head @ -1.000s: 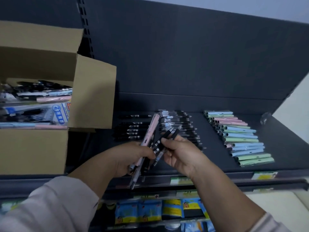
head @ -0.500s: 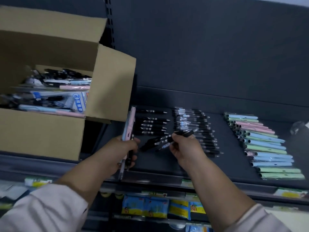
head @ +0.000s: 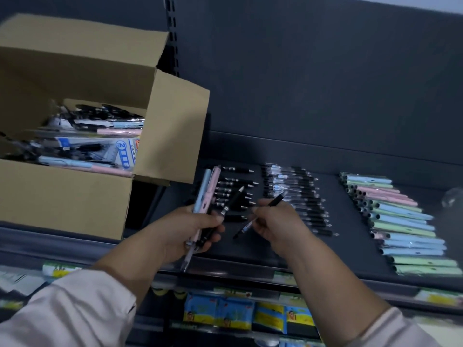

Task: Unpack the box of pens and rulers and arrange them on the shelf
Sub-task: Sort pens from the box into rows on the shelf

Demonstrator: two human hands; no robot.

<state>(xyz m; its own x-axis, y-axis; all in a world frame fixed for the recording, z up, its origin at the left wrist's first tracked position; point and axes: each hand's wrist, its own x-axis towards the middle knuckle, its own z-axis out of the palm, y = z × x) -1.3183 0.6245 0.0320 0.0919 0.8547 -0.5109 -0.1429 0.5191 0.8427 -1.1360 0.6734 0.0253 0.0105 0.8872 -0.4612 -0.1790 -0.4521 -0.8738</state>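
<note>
- Compared with half a second ago, the right hand [head: 275,221] is carrying less. The small bunch of dark pens it was holding is now down to a single black pen [head: 276,199].
- The right hand is pinching that pen between thumb and curled fingers. The pen is slanting up and away to the right, with its lower end pointing towards the left hand [head: 190,229].
- The left hand is gripping a bundle with its fingers curled round it. In the bundle a pale blue pen [head: 201,191] and a pink pen [head: 213,186] are standing side by side, and a silver-tipped black pen [head: 231,200] is leaning off to their right.
- Both hands are hovering near each other over the front part of the dark shelf [head: 263,246], not touching.
- Just beyond the left hand, a column of black pens [head: 235,182] is lying on the shelf.
- Beyond the right hand, a longer column of wrapped black pens [head: 293,186] is lying next to it.
- Well to the right of the right hand, a column of pastel pens [head: 400,221] in pink, green and blue is running towards the shelf's front edge.
- To the left of the left hand, the open cardboard box [head: 75,196] is sitting on the same shelf. It is holding more pens and a blue-and-white packet [head: 120,149].
- Below both hands, blue and yellow packets [head: 225,314] are standing on a lower shelf.
</note>
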